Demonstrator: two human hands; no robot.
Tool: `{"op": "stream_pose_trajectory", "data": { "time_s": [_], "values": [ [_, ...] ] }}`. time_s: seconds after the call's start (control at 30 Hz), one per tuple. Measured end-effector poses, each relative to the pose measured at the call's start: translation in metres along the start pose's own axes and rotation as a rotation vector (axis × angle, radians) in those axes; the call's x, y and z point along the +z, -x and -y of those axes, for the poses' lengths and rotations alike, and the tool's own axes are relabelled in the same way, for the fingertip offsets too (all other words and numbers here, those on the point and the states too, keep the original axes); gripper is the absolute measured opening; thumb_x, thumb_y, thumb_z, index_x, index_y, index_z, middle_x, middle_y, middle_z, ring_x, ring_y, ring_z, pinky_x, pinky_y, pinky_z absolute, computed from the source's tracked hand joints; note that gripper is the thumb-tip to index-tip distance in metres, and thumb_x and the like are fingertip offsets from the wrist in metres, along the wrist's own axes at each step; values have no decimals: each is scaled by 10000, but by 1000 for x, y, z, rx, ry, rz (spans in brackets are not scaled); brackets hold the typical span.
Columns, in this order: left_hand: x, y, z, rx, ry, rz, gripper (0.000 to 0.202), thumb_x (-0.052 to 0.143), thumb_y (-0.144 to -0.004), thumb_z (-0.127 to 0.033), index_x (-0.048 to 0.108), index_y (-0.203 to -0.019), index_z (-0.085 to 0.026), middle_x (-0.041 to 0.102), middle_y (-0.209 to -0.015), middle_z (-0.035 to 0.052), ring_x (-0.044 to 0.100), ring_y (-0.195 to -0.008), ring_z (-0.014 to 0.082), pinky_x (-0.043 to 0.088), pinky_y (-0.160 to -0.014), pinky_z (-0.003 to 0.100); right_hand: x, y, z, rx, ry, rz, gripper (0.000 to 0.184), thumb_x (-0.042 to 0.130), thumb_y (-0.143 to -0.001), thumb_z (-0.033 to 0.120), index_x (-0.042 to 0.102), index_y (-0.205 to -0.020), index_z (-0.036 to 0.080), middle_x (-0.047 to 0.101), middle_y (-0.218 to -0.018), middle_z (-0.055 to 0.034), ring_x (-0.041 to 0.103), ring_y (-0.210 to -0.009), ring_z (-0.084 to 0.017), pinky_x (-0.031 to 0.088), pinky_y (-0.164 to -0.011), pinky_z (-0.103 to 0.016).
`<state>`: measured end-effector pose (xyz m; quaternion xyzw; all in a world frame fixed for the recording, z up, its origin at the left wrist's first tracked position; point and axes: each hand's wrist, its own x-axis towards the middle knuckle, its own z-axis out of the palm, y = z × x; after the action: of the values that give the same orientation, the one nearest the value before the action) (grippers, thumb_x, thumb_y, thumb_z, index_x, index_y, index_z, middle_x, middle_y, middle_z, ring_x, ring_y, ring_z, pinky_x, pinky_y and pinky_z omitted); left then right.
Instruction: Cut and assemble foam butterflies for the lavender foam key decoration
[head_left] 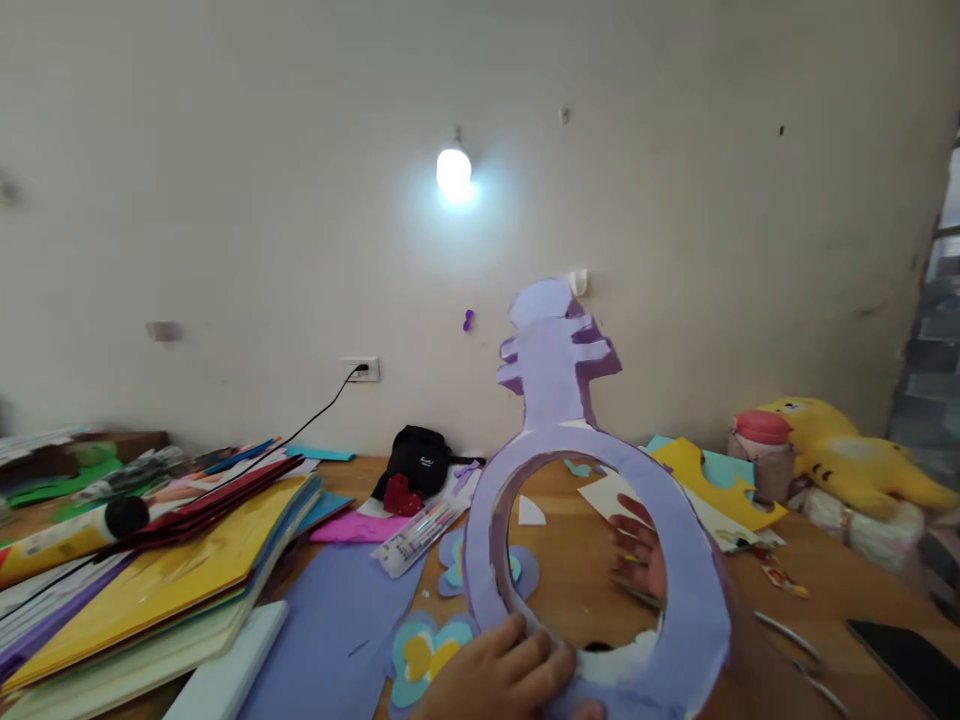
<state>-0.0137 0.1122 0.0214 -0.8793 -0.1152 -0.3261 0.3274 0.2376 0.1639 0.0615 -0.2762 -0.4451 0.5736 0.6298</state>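
Observation:
A lavender paper-covered guitar-shaped frame [551, 375] stands upright in front of me, with a round opening, a neck and small peg-like tabs. At its lower left rim my left hand [499, 675] is closed, fingers curled over the edge. Through the opening I see my right hand [643, 548] behind the frame, its fingers spread apart. A thin dark edge shows by that palm; I cannot make out what it is. Ragged white paper lines the opening's bottom. Left of the frame lie layered paper flowers, one with a yellow centre [431, 655].
Stacked coloured sheets [187, 550] and purple paper [330, 620] cover the left side. A pen pack [420, 535] and black pouch [416, 460] lie behind. Rightward are cut yellow paper [694, 475], a pink-lidded bottle [761, 450], a yellow plush toy [847, 455] and a dark phone-like slab [907, 665].

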Motion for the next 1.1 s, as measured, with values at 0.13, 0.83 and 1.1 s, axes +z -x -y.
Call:
{"op": "stream_pose_trajectory", "data": {
  "time_s": [0.13,0.83,1.1],
  "values": [
    [29,9,13,89,-174,78,483,641,-848,-114,448,-1246,-306,685,-1071,-31,616,-935,153,449,-932,343,-20,6,16,115,-193,-195,629,755,-569,731,752,-972,247,762,-986,-97,692,-842,-288,576,-700,-410],
    [57,39,20,-1633,803,-317,833,516,-830,-559,256,-1512,-157,337,-1575,127,252,-1473,281,244,-1203,401,-33,16,-36,63,-162,-102,536,896,-408,560,750,-836,272,719,-732,-60,645,-642,-282,521,-592,-392],
    [75,61,18,-1438,662,-207,587,373,-971,-452,307,-1501,-210,458,-1503,115,391,-1407,299,401,-1116,542,-14,17,-40,133,-287,-33,603,688,-616,797,545,-557,214,295,-477,79,221,-429,-88,299,-408,-223]
  ]
}}
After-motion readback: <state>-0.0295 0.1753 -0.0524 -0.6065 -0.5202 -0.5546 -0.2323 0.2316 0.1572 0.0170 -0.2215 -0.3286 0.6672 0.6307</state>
